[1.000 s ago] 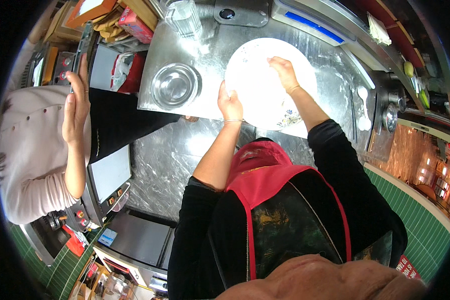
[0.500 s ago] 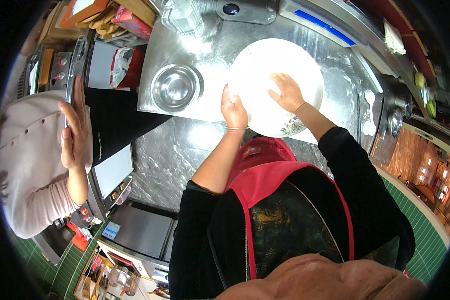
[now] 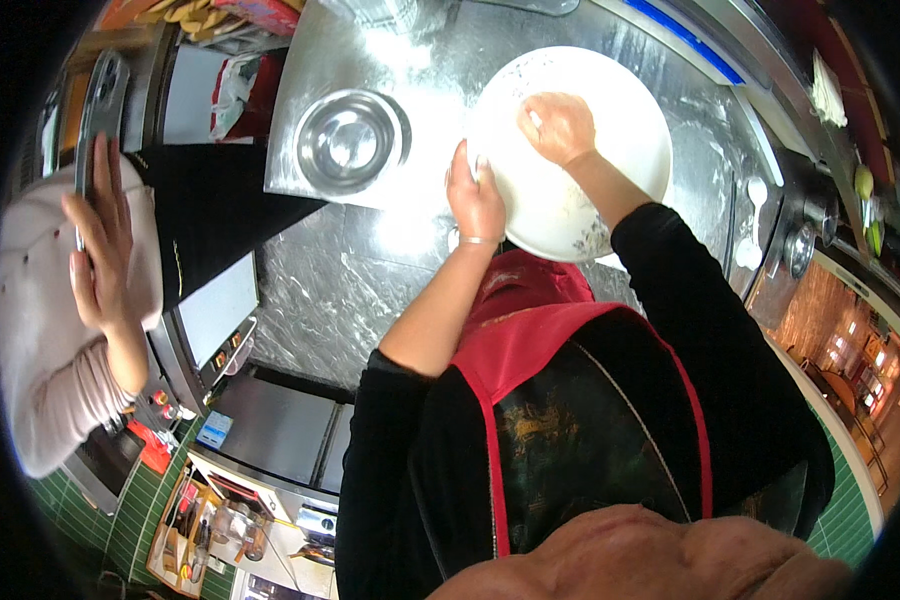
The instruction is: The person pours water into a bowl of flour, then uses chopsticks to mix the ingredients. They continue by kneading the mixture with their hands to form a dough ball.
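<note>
A large white basin (image 3: 638, 120) with a floral pattern stands near the front edge of the steel counter, tilted slightly toward me. My left hand (image 3: 478, 205) grips its left rim, with the thumb and fingers on either side of the wall. Inside the basin, my right hand (image 3: 560, 128) is curled into a fist. A small whitish bit shows at its fingers, but glare hides what it is. Pale, crumbly-looking matter (image 3: 573, 197) lies in the basin below my right wrist. To the left sits a shiny metal bowl (image 3: 315, 150).
At the far left a person's hand (image 3: 110, 240) holds up a phone (image 3: 102, 100). A white spoon (image 3: 755, 205) lies on the counter's (image 3: 430, 110) right side, with white powder smears nearby. A blue-striped appliance (image 3: 685, 40) borders the back right.
My right hand has gone from spread fingers to a closed fist and shifted slightly within the basin. My left hand stays on the rim. The view has shifted slightly.
</note>
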{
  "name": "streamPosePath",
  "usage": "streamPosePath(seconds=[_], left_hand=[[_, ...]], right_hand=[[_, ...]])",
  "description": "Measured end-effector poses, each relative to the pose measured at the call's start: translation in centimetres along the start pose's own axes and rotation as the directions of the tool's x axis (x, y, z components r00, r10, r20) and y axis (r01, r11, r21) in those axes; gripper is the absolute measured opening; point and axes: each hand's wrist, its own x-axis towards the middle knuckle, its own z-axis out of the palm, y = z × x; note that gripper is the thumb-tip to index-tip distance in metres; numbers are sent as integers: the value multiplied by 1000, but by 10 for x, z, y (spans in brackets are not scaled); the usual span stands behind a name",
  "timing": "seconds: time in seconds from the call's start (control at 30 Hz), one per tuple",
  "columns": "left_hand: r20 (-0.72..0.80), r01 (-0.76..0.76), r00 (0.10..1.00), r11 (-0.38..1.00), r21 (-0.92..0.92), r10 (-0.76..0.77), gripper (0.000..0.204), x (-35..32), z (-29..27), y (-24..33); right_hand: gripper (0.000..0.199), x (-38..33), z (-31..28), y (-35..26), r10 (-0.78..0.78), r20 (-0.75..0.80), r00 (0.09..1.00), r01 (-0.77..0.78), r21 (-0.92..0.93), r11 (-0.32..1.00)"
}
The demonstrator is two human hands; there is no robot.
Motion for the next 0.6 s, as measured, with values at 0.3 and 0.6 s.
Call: streamPosePath(seconds=[0.3, 0.6], left_hand=[[-95, -77, 994, 977, -200, 59, 37, 7, 6, -4], [-64, -40, 997, 984, -173, 30, 39, 5, 8, -3]], right_hand=[[45, -21, -87, -18, 263, 325, 908, -185, -252, 950], [27, -86, -55, -16, -249, -9, 968, 249, -31, 968]])
